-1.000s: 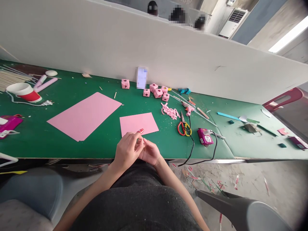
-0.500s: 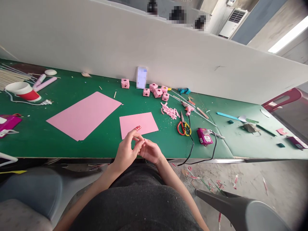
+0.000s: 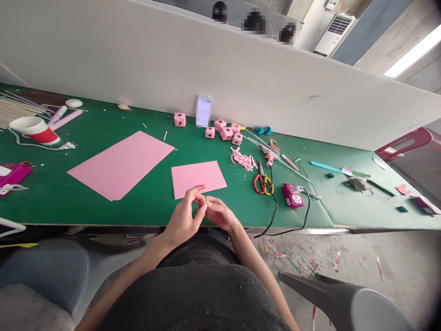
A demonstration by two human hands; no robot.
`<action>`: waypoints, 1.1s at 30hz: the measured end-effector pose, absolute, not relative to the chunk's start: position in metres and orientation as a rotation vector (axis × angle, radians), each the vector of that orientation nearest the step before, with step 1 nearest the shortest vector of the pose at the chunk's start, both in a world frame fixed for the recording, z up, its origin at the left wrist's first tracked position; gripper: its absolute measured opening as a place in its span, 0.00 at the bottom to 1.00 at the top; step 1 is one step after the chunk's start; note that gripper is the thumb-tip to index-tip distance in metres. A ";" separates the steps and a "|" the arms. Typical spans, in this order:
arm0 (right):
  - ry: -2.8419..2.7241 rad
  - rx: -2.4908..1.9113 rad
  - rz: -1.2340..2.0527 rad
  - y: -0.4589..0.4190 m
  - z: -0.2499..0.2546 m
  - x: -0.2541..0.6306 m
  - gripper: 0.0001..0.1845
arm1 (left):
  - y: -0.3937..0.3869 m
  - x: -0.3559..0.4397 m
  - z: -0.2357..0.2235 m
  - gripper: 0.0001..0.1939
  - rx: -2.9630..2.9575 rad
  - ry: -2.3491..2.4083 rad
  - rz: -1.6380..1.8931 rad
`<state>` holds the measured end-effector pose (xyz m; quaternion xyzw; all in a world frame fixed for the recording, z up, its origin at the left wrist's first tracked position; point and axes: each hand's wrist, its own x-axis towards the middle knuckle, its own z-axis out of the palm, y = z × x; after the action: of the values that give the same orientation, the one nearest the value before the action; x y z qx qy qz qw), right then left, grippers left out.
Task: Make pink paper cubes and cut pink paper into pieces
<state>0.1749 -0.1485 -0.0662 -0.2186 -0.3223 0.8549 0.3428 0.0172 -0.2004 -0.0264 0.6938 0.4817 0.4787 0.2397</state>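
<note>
Just above the table's front edge, my left hand [image 3: 183, 219] and my right hand [image 3: 222, 214] meet fingertip to fingertip. Both are closed in a pinch; whatever sits between the fingertips, if anything, is too small to make out. A red patterned wrap covers a fingertip of my left hand. Right behind the hands lies a small sheet of pink paper [image 3: 198, 177], partly covered by that finger. To the left is a larger pink sheet [image 3: 120, 165]. Several folded pink paper cubes [image 3: 226, 133] with dark diamond openings stand farther back.
Pink paper strips [image 3: 244, 159], scissors [image 3: 263, 179], a pink glue gun [image 3: 270, 157] and a purple box [image 3: 292, 196] with a black cable lie to the right. A paper cup [image 3: 34, 131] stands at left. A white partition [image 3: 138, 59] rises behind the green table.
The right hand's fingers have shifted slightly and come closer over the left fingertips. Both hands stay pinched together in almost the same place; the things on the table have not moved.
</note>
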 end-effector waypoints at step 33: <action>-0.934 -0.674 2.060 -0.144 -0.066 0.175 0.23 | -0.194 0.013 -0.038 0.20 1.396 1.155 1.253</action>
<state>0.1755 -0.1436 -0.0661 -0.2640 -0.3658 0.8070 0.3811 0.0134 -0.1941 -0.0383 0.5652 0.4676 0.5072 0.4524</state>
